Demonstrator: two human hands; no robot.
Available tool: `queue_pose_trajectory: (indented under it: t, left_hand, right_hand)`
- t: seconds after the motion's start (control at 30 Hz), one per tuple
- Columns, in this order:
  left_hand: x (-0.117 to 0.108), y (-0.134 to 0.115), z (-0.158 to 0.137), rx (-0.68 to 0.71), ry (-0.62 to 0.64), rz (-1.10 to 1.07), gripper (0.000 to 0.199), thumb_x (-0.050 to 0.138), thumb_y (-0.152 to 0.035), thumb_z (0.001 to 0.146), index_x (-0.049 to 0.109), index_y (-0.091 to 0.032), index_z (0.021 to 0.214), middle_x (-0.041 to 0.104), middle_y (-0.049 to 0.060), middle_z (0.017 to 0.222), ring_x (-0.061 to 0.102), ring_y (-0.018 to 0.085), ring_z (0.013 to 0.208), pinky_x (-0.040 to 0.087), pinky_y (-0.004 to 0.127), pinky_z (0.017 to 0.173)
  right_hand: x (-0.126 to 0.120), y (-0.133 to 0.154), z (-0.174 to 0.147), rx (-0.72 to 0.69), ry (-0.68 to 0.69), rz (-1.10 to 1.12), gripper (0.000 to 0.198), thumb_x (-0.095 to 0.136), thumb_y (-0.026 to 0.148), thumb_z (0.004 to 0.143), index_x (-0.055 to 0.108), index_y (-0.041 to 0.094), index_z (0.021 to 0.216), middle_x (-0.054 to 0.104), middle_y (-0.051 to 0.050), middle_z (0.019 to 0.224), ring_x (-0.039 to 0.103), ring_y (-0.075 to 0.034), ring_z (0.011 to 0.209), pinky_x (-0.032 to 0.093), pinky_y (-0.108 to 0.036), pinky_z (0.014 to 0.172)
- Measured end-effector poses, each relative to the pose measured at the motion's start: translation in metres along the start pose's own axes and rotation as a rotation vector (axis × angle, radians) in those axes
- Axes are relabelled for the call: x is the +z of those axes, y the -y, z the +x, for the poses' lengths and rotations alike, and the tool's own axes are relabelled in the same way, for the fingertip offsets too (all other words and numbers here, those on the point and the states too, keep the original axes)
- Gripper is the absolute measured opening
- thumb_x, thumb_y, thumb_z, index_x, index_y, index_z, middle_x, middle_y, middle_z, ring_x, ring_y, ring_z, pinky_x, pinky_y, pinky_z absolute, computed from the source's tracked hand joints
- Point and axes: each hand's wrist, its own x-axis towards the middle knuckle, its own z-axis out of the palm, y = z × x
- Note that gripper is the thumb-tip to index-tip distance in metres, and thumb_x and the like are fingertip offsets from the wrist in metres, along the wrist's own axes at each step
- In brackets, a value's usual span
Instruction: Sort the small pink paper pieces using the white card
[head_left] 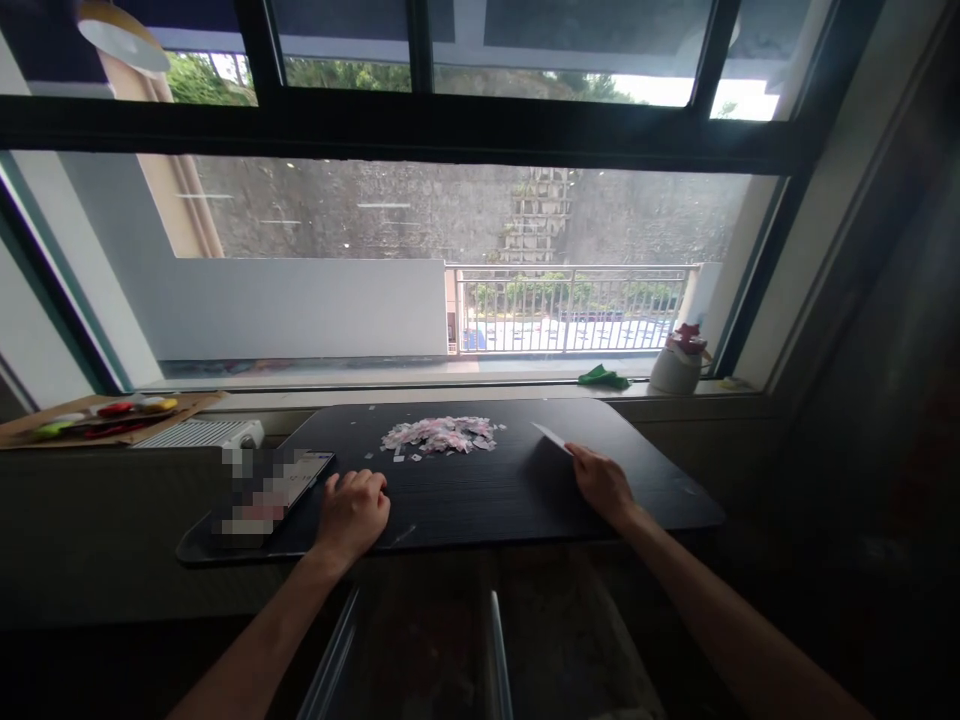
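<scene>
Setting: dark table [480, 500], rounded corners, before a wide window [480, 130] in a dark frame; beyond it, a railing [570, 310] and a grey wall [300, 205].

Item 1: thin white piece [550, 435], flat, over the table's right half. Its near end is clamped between thumb and fingers of the right grip [571, 450]; the free end projects from the fingertips up and left, towards the heap.

Item 2: heap of small white and pinkish pieces [442, 434], far middle of the table, well left of the right grip and apart from it; a few strays around its edge.

Item 3: left grip [354, 510], fingers curled together at the table's near side, below and left of the heap; contents, if any, cannot be told.

Item 4: phone [311, 472], partly pixelated, just left of the left grip.

Sill: green cloth-like item [604, 377], beside a pale jar [675, 371].
</scene>
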Motion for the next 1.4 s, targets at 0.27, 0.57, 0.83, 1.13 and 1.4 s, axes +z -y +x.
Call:
queue_pose_trajectory:
  t: [0.27, 0.57, 0.83, 1.13, 1.4]
  left_hand:
    - [0.007, 0.002, -0.004, -0.061, -0.046, -0.130, 0.024, 0.044, -0.017, 0.076, 0.066, -0.019, 0.085, 0.066, 0.006, 0.085, 0.057, 0.023, 0.089, 0.040, 0.037, 0.085]
    - [0.008, 0.000, -0.004, -0.072, -0.040, -0.172, 0.022, 0.045, -0.017, 0.076, 0.066, -0.018, 0.085, 0.064, 0.007, 0.085, 0.055, 0.023, 0.090, 0.039, 0.038, 0.086]
    - [0.008, -0.002, -0.005, -0.087, -0.049, -0.184, 0.021, 0.046, -0.016, 0.076, 0.065, -0.018, 0.085, 0.064, 0.007, 0.086, 0.055, 0.022, 0.089, 0.038, 0.038, 0.087]
    - [0.007, -0.002, -0.006, -0.073, -0.065, -0.180, 0.021, 0.046, -0.016, 0.076, 0.066, -0.018, 0.084, 0.064, 0.007, 0.084, 0.055, 0.023, 0.088, 0.037, 0.039, 0.088]
    - [0.006, -0.003, -0.007, -0.049, -0.099, -0.184, 0.021, 0.047, -0.017, 0.077, 0.068, -0.020, 0.082, 0.063, 0.006, 0.083, 0.055, 0.022, 0.092, 0.033, 0.042, 0.094]
  right_hand:
    - [0.012, 0.048, 0.026, -0.127, 0.096, -0.015, 0.033, 0.040, 0.022, 0.086, 0.068, 0.021, 0.104, 0.074, -0.008, 0.087, 0.068, -0.025, 0.081, 0.047, -0.029, 0.065]
    - [0.036, 0.072, 0.007, -0.335, 0.204, 0.097, 0.035, 0.042, 0.019, 0.083, 0.068, 0.025, 0.105, 0.074, -0.003, 0.097, 0.068, -0.022, 0.085, 0.049, -0.028, 0.072]
    - [0.003, 0.063, 0.000, -0.321, 0.205, 0.090, 0.035, 0.039, 0.030, 0.085, 0.067, 0.021, 0.103, 0.073, -0.005, 0.081, 0.066, -0.021, 0.069, 0.048, -0.030, 0.063]
    - [-0.002, 0.057, -0.003, -0.294, 0.248, 0.151, 0.027, 0.044, 0.031, 0.084, 0.067, 0.022, 0.094, 0.074, -0.004, 0.089, 0.067, -0.022, 0.081, 0.050, -0.031, 0.069]
    - [-0.007, 0.063, -0.006, -0.260, 0.284, 0.228, 0.021, 0.045, 0.026, 0.082, 0.064, 0.020, 0.092, 0.074, -0.006, 0.093, 0.068, -0.022, 0.086, 0.051, -0.032, 0.075]
